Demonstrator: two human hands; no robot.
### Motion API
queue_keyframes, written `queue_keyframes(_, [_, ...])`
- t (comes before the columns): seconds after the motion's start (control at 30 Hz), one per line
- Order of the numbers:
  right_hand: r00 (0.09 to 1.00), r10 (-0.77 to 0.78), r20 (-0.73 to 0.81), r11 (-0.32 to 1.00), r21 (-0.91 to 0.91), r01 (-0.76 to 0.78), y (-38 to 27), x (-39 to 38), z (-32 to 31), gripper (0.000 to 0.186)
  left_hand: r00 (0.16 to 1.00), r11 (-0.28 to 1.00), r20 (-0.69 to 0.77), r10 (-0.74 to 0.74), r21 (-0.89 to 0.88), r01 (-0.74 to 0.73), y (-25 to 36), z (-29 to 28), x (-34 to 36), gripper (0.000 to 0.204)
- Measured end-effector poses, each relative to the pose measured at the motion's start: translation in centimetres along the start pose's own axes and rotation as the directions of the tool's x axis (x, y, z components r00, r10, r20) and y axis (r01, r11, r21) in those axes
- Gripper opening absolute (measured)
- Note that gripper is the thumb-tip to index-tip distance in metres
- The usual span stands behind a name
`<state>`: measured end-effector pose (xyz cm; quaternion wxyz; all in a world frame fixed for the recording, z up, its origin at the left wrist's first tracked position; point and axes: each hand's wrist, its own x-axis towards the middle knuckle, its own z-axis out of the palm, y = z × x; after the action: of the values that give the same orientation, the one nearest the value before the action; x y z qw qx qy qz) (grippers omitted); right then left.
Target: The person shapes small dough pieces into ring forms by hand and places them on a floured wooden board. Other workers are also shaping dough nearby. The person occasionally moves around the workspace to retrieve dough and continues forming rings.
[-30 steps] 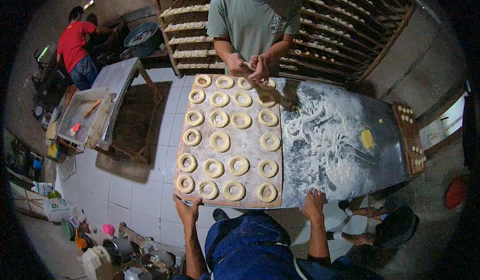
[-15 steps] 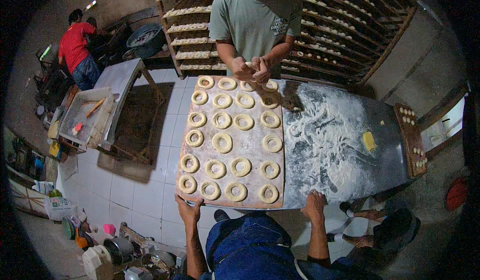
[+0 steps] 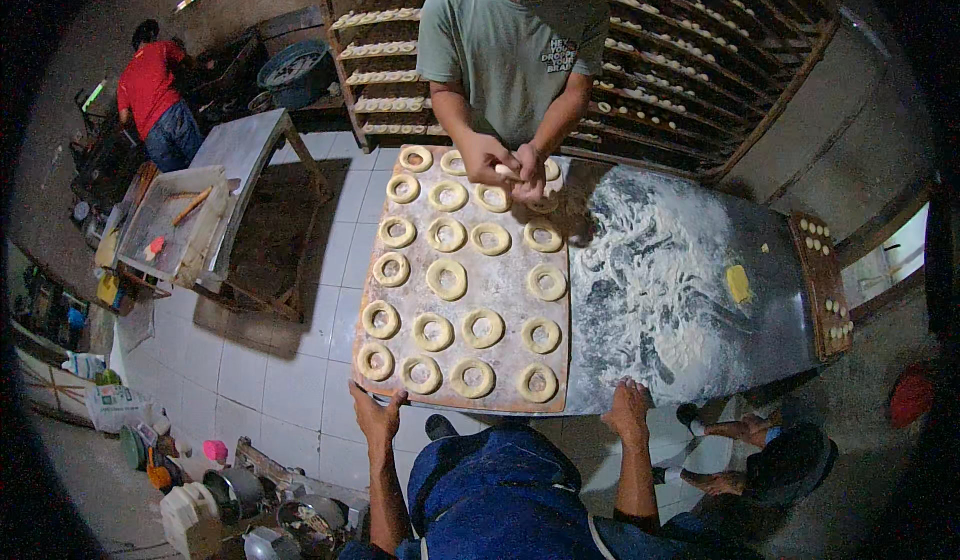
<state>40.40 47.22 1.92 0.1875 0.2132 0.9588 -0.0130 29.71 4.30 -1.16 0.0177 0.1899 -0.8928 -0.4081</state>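
Note:
My left hand [image 3: 376,412] grips the near left corner of a floured wooden board [image 3: 455,295], thumb by its edge and some fingers hidden below. Rows of pale dough rings [image 3: 446,280] lie on this board. My right hand [image 3: 627,407] is closed over the near edge of the metal table [image 3: 760,335], right of the board, its fingertips partly hidden. Across from me, a person in a grey-green shirt [image 3: 512,55] holds a small piece of dough [image 3: 508,172] between both hands, above the far dough rings.
White flour [image 3: 650,270] and a yellow scraper-like piece [image 3: 738,283] lie on the table. A smaller board [image 3: 822,280] with dough pieces sits at its right end. Behind stands a rack [image 3: 390,77] of filled trays. A side table [image 3: 240,150] and pots [image 3: 235,493] are left.
The person opposite has lowered their hands slightly to the right over the far rings, and the dough shows more. My hands keep their places at the edge.

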Motion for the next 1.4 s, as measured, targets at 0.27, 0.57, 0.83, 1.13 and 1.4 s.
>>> queue_keyframes(0.27, [0.999,0.012,0.03,0.999,-0.047,-0.01,0.5,0.7,1.3,0.073,1.0,1.0,-0.021,0.014,0.026,-0.013,-0.7,0.4,0.2,0.105])
queue_keyframes(0.57, [0.998,0.029,-0.063,0.999,-0.02,-0.03,0.7,0.4,1.8,0.067,0.999,1.0,0.04,0.001,-0.03,0.0,0.6,-0.2,0.3,0.104])
queue_keyframes(0.83, [0.998,0.037,0.045,0.999,-0.018,-0.036,0.0,0.2,0.8,0.07,1.0,1.0,0.026,-0.012,0.019,0.012,0.1,-0.2,0.2,0.101])
queue_keyframes(1.13, [0.994,0.066,0.086,0.998,0.012,-0.068,0.7,0.6,1.5,0.074,1.0,0.999,0.007,0.021,-0.039,-0.021,0.2,0.2,0.1,0.106])
queue_keyframes(1.4, [0.992,-0.122,-0.023,0.993,0.001,0.122,0.9,0.2,-0.2,0.07,0.998,0.997,-0.027,0.052,-0.048,-0.054,-0.3,-0.3,0.3,0.093])
